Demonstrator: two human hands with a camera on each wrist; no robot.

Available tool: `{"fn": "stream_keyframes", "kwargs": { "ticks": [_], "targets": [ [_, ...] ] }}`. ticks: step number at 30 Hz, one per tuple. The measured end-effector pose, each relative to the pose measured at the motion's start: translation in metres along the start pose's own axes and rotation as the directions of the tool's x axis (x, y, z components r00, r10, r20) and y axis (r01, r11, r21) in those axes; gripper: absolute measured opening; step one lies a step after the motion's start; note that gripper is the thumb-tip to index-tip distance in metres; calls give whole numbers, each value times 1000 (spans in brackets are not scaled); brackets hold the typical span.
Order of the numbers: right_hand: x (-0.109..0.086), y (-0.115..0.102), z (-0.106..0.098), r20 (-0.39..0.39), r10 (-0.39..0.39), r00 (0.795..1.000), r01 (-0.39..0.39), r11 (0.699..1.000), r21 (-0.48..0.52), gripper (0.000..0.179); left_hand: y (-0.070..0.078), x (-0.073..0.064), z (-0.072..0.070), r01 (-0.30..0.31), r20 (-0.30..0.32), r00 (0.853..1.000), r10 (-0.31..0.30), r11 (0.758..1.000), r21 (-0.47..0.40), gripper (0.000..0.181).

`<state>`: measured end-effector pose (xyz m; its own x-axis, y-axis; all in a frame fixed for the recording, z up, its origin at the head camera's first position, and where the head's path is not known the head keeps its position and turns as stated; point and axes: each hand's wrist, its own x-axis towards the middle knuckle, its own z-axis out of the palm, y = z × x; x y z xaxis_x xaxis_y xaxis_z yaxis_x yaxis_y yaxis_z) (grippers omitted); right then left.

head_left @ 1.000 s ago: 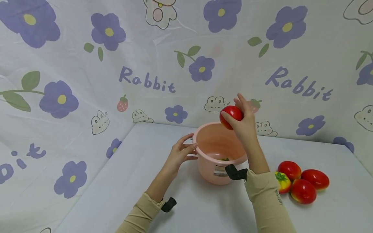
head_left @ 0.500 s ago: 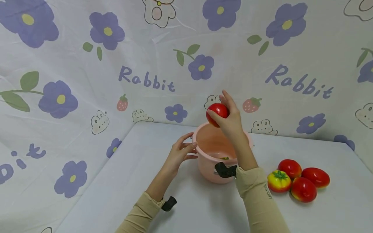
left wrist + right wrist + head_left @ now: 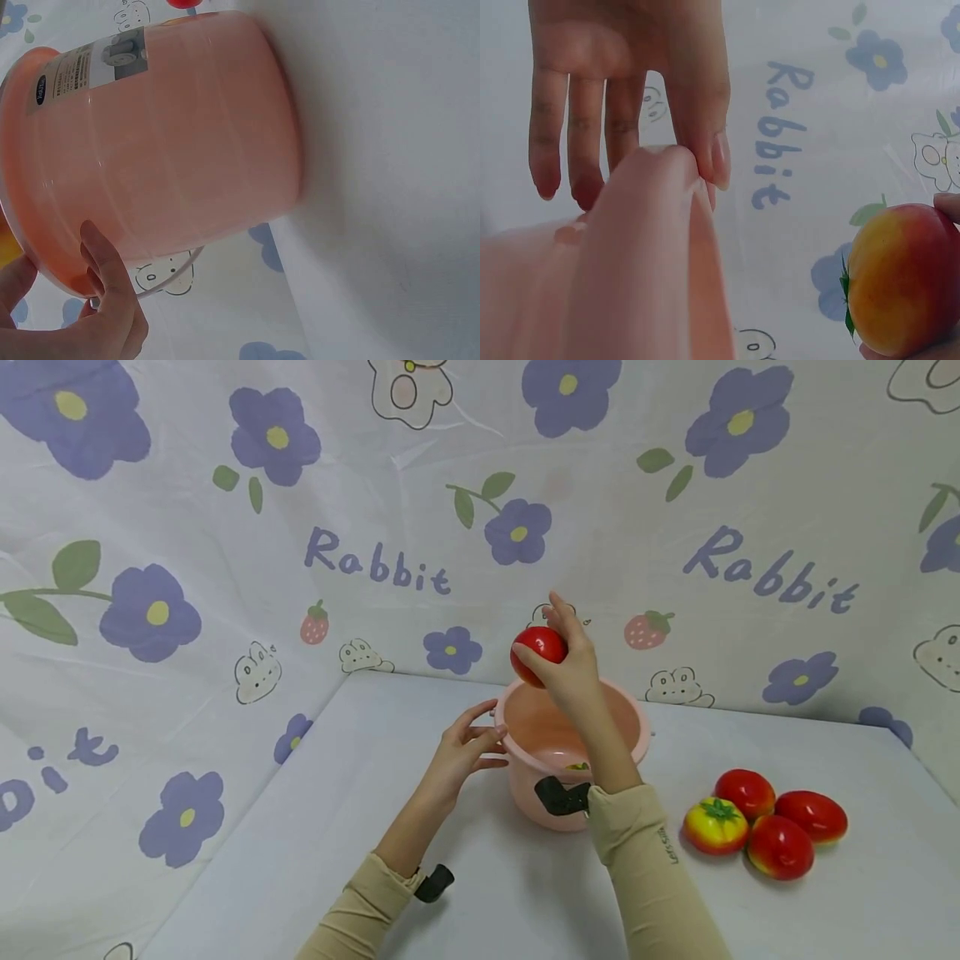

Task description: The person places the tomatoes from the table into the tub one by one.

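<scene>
A pink bucket (image 3: 523,789) stands upright on the table. My left hand (image 3: 459,753) pinches its left rim, thumb over the edge and fingers against the outside, as the right wrist view shows too. My right hand (image 3: 576,675) grips a glossy tomato (image 3: 540,652) above the bucket's far-left rim, thumb on the near side, some fingers raised. The right wrist view shows this tomato (image 3: 900,281) as yellow-orange turning red, with its green leafy top facing away from the palm. Inside the bucket, a bit of green and yellow (image 3: 577,767) shows at the bottom, mostly hidden by the wall and right arm.
Right of the bucket, several tomatoes lie clustered: a yellow one with a green top (image 3: 716,827) and red ones (image 3: 782,847). A patterned curtain (image 3: 480,593) hangs behind the white table (image 3: 322,827). The bucket's thin handle (image 3: 176,274) hangs by its side.
My right hand has carried the tomato leftward over the bucket, from its right-hand part to its far-left rim. The left hand stays on the rim, and the yellow tomato on the table is uncovered.
</scene>
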<state>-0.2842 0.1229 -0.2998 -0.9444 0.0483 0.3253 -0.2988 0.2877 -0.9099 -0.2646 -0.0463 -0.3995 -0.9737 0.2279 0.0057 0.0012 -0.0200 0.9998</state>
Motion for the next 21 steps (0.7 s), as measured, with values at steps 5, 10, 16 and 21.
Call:
{"fn": "stream_keyframes", "kwargs": {
  "ticks": [5, 10, 16, 21],
  "targets": [
    [0, 1, 3, 17, 24, 1000, -24, 1000, 6, 80, 0, 0, 0, 4, 1, 1000, -4, 1000, -4, 51],
    [1, 2, 6, 38, 36, 999, -37, 999, 14, 79, 1, -2, 0, 8, 5, 1000, -8, 1000, 0, 51],
    [0, 0, 6, 37, 47, 998, -48, 999, 13, 80, 2, -2, 0, 11, 7, 1000, -11, 1000, -2, 51],
    [0, 2, 7, 28, 51, 998, -51, 999, 14, 78, 2, -3, 0, 2, 7, 1000, -2, 1000, 1, 52]
  ]
}}
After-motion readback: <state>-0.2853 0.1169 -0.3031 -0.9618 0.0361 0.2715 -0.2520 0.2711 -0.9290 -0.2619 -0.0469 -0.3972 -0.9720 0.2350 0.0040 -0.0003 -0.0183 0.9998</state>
